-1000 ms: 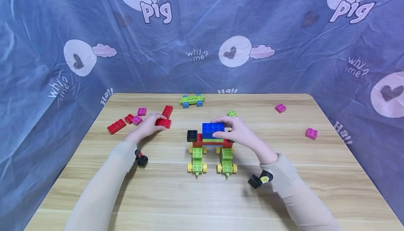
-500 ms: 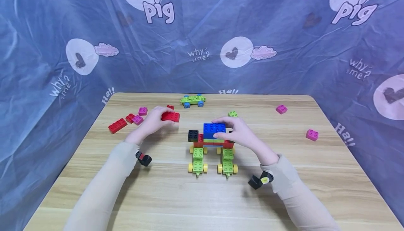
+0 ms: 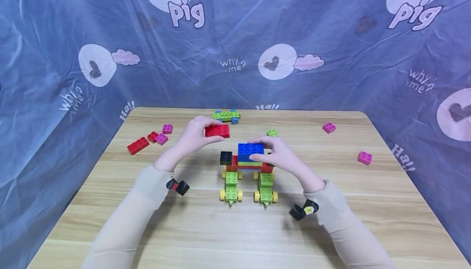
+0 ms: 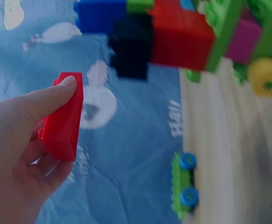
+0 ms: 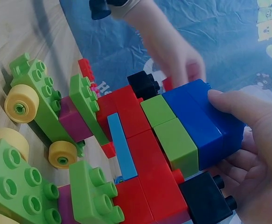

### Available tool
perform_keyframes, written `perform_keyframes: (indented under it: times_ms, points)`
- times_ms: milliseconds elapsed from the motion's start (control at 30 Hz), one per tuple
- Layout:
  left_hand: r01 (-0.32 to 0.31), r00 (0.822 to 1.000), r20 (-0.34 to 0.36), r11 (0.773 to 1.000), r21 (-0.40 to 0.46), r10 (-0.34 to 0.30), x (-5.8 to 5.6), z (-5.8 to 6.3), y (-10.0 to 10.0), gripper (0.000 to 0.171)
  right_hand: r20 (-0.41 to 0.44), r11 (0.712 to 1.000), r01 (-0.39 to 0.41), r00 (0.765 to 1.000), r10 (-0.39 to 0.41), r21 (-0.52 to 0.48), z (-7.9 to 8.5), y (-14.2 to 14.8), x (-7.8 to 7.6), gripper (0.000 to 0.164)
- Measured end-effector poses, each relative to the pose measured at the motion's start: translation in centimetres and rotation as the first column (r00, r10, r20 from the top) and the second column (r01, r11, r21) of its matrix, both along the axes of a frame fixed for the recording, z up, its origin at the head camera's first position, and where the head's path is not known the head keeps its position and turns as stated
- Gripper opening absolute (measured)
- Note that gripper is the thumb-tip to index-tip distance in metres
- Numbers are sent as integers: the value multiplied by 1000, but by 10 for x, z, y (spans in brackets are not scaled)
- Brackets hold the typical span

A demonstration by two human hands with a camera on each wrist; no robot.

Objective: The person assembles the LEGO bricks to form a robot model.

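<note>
My left hand pinches a long red toy brick between thumb and fingers, raised off the table, left of and beyond the build. In the left wrist view the thumb lies across that red brick. My right hand grips the blue bricks on top of the build; the right wrist view shows two blue layers above lime green bricks. Under these lie red bricks with a black brick at each end. The build stands on two green wheeled bases with yellow wheels.
At the left lie red bricks and pink bricks. A green car base with blue wheels stands at the back. One small lime brick sits behind the right hand. More pink bricks lie at the right. A patterned blue cloth surrounds the table.
The left hand has lifted the red brick from the table and carried it right, towards the build. My right hand has kept its grip on the blue bricks.
</note>
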State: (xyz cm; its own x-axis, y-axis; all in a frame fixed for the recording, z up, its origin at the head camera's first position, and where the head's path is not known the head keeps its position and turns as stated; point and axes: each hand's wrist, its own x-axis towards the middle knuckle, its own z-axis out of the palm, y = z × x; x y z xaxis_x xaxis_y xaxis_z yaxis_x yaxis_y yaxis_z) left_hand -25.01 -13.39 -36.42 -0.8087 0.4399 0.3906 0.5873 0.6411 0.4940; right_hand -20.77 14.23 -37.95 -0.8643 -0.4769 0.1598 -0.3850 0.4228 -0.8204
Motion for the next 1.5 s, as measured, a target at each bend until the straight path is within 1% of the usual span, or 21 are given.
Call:
perform_keyframes:
  times_ms: [133,333,500,733,1067,1300,1500]
  points:
    - [44,998,-41,999,27,-43,10,8,10,43,-5,1000,0,1000,0,2,-1,0,0,40]
    - [103,994,-51,994,44,-101,24,17,23,44,-11,1000,-1,1000,1,-2,-1,1,-1,40]
    - [133,990,-57,990,52,-130,30,20,29,45,-15,1000,-2,1000,2,-1,-1,1,-1,40]
    - [156,986,-60,987,44,-153,35,16,35,47,-3,1000,0,1000,0,-3,-2,1,-2,41]
    - [193,980,-65,981,33,-190,35,9,40,44,17,1000,1,1000,-1,-22,-2,1,-2,43]
    - [174,984,-38,984,34,-173,35,6,42,42,28,1000,11,1000,-11,-20,-2,1,-1,44]
    - [169,985,-33,985,22,-168,36,8,44,41,19,1000,21,1000,-20,-8,-2,1,-1,44]
